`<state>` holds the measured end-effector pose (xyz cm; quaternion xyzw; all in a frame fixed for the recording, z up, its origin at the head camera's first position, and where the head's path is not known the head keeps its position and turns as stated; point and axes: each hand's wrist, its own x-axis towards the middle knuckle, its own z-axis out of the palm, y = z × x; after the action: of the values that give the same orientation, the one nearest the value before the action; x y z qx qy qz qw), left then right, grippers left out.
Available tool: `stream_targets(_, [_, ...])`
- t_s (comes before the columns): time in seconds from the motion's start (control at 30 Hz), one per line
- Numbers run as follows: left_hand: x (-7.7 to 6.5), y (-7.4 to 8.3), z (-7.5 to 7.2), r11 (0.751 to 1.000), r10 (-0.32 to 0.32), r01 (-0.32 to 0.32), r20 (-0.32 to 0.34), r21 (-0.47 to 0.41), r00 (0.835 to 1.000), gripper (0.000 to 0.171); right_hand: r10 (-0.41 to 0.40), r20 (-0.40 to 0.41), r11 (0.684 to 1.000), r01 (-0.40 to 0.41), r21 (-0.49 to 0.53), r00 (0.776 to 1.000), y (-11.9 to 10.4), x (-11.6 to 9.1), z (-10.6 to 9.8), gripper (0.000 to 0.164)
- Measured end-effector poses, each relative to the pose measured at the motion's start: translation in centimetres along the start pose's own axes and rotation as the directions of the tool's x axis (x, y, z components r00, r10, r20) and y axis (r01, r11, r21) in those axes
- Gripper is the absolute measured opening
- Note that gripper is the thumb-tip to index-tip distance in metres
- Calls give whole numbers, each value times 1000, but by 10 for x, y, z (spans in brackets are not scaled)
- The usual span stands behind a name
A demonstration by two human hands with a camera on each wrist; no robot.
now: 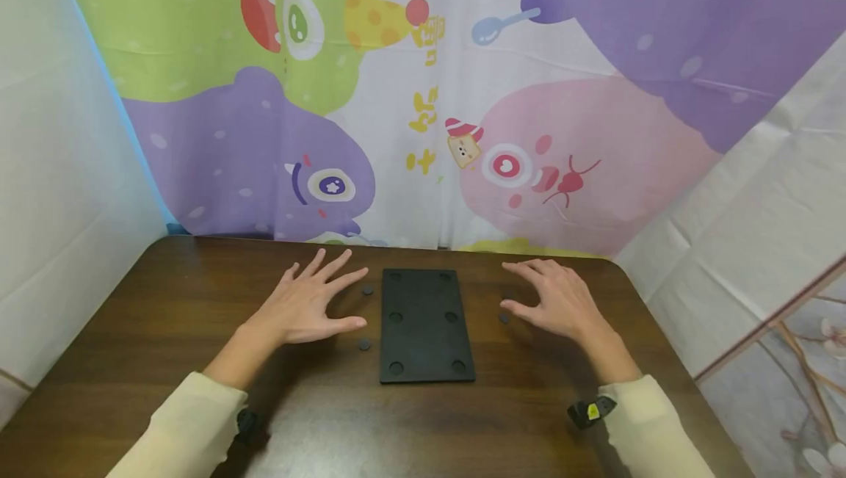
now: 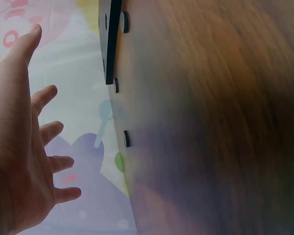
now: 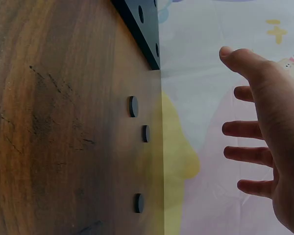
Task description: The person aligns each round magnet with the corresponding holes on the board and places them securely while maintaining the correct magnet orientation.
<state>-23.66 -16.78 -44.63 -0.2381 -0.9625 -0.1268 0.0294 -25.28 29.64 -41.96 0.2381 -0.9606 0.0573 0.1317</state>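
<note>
A flat black rectangular board [image 1: 426,338] with several round recesses lies on the wooden table between the hands. To its left hovers my left hand [image 1: 305,307], fingers spread and holding nothing. Small dark discs lie near that hand: one disc [image 1: 367,290] by the index fingertip, another disc [image 1: 364,344] below the thumb. On the board's other side, my right hand [image 1: 558,300] is raised over the table with fingers extended and nothing in it. Close to its thumb is a dark disc [image 1: 504,319]. The right wrist view has three discs, including a lowest disc [image 3: 139,202].
The brown wooden table [image 1: 317,419] reaches back to a curtain [image 1: 410,221] printed with cartoon figures. Pale fabric [image 1: 73,169] hangs along the left side, and a white panel [image 1: 734,221] stands at the right. Dark bands circle both wrists.
</note>
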Motion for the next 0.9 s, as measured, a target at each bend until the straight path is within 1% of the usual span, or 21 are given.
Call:
stream_targets(0.27, [8, 4, 5, 999, 11, -9, 31, -53, 999, 89, -9, 9, 1000, 9, 2, 1000, -5, -2, 4, 68])
stream_targets(0.43, [11, 6, 7, 998, 10, -7, 45, -68, 999, 90, -11, 6, 1000, 11, 1, 1000, -7, -2, 6, 67])
stream_targets(0.57, [14, 8, 9, 996, 24, -19, 58, -84, 998, 90, -9, 8, 1000, 9, -5, 1000, -8, -2, 9, 65])
stream_targets(0.73, [17, 10, 10, 994, 34, -27, 67, -102, 997, 91, -13, 13, 1000, 13, -7, 1000, -9, -2, 12, 61])
stream_targets(0.9, [18, 11, 12, 992, 36, -26, 81, -121, 996, 91, -34, 10, 999, 34, -13, 999, -12, -2, 15, 58])
